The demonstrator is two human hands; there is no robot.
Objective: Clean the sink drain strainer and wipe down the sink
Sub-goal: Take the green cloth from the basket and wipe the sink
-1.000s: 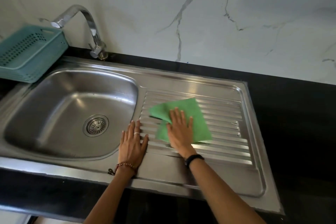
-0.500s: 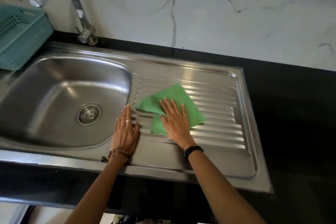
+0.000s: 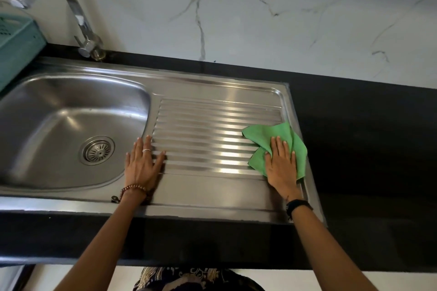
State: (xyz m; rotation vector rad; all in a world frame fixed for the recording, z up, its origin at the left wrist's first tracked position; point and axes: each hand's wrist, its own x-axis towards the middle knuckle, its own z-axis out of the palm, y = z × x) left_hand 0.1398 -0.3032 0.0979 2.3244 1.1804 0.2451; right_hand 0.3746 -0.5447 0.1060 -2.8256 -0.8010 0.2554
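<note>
**Drainboard wipe at its far right end; basin not yet judged finished**

Your drain strainer [image 3: 97, 150] sits in its place at the bottom of the basin [image 3: 59, 125], on the left part of the steel sink. It looks clean from here and no debris shows around it, so I judge that the strainer step is probably done, though the picture cannot prove it.

The green cloth [image 3: 275, 146] lies at the right end of the ribbed drainboard [image 3: 208, 139], with one edge reaching over the sink's raised rim toward the black counter [image 3: 366, 149]. Your right hand [image 3: 281, 165] presses on it flat, fingers stretched and together; it does not pinch the cloth, it only holds it down with the palm. Your left hand [image 3: 142, 163] is also flat and holds nothing; it rests on the steel between the basin and the ribs, as a support.

What is left, in my judgement: the flat strip in front of the ribs, the back rim, and perhaps the basin walls. I cannot tell if these are already wiped, because the steel shines everywhere the same.

Around the sink, the faucet [image 3: 71, 7] stands at the back left corner, and a teal plastic basket [image 3: 16, 49] is at the left edge of the view. Behind is a white marble-pattern wall [image 3: 283, 19].
</note>
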